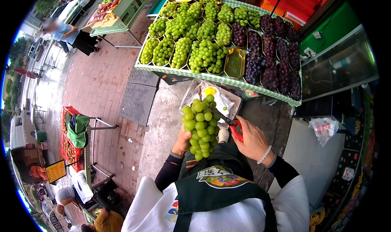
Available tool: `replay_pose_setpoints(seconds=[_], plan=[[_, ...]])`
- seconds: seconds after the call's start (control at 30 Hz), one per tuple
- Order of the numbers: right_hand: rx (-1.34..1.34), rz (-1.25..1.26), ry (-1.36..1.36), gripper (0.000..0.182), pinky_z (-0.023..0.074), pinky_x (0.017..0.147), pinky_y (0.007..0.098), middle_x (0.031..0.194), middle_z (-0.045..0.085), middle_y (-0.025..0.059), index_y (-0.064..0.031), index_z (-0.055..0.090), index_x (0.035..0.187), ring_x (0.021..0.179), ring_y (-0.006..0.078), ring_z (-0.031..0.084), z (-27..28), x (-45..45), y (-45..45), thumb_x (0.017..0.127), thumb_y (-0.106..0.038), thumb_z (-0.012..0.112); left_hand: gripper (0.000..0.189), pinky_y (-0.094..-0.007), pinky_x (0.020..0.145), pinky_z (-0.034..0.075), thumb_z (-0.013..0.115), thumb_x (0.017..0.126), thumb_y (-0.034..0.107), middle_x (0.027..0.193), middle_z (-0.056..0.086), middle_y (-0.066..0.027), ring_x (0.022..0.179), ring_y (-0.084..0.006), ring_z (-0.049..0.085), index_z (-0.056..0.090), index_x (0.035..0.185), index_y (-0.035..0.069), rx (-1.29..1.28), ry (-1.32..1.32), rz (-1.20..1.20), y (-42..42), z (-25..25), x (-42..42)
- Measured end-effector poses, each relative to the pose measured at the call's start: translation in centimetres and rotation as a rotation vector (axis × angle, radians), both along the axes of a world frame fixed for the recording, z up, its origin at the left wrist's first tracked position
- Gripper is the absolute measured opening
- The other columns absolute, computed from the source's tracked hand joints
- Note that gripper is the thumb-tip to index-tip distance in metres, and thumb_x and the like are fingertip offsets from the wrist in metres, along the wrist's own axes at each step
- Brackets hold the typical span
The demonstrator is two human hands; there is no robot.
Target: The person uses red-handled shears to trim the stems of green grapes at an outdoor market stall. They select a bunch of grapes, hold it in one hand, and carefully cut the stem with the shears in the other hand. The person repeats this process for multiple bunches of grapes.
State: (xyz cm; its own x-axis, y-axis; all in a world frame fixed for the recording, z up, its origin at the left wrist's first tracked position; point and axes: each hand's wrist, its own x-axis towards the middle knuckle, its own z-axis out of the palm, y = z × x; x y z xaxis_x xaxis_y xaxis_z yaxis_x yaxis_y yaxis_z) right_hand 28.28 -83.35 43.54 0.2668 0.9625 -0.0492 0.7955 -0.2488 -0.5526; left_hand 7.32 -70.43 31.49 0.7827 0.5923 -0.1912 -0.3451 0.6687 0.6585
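Observation:
A large bunch of green grapes [201, 126] hangs upright at the middle of the view, its brown stem pointing up. My left hand [182, 140] holds it from the left and behind, most of the fingers hidden by the fruit. In my right hand [252, 139] is a pair of pruning shears with red handles [236, 130]; their dark blades reach into the upper right of the bunch, and the tips are partly hidden among the grapes. Below the bunch lies an open box lined with clear plastic [233, 99]. One loose grape [225, 108] shows over it.
Ahead, a stand with a green checked cloth [189, 73] bears trays of green and dark grapes and one empty gold tray [235, 63]. A glass cabinet [339, 64] stands at right. Red crates [73, 152] are at left. People are at the far left and lower left.

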Motion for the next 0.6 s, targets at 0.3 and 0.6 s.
replay_pose_setpoints(seconds=[0.3,0.6], plan=[[0.003,-0.067,0.167,0.031,0.0475,0.06,0.0465,0.073,0.062,0.0217,-0.0017,0.055,0.103,0.068,0.0405,0.059,-3.6,0.7,0.2,0.076,-0.013,0.062,0.091,-0.0374,0.093,0.044,0.07,0.07,0.049,0.124,0.045,-0.0115,0.111,-0.0225,0.049,0.025,0.136,0.005,-0.003,0.088,0.024,-0.3,-0.4,0.3],[-0.047,-0.019,0.387,0.023,0.0481,0.058,0.0421,0.069,0.059,0.0238,0.002,0.062,0.095,0.067,0.0392,0.06,-5.2,2.4,-0.2,0.074,-0.009,0.062,0.076,-0.0419,0.097,0.042,0.059,0.08,0.053,0.128,0.048,-0.0158,0.114,-0.0282,0.051,0.035,0.134,0.005,-0.296,0.067,-0.164,1.0,-5.0,-1.7]])
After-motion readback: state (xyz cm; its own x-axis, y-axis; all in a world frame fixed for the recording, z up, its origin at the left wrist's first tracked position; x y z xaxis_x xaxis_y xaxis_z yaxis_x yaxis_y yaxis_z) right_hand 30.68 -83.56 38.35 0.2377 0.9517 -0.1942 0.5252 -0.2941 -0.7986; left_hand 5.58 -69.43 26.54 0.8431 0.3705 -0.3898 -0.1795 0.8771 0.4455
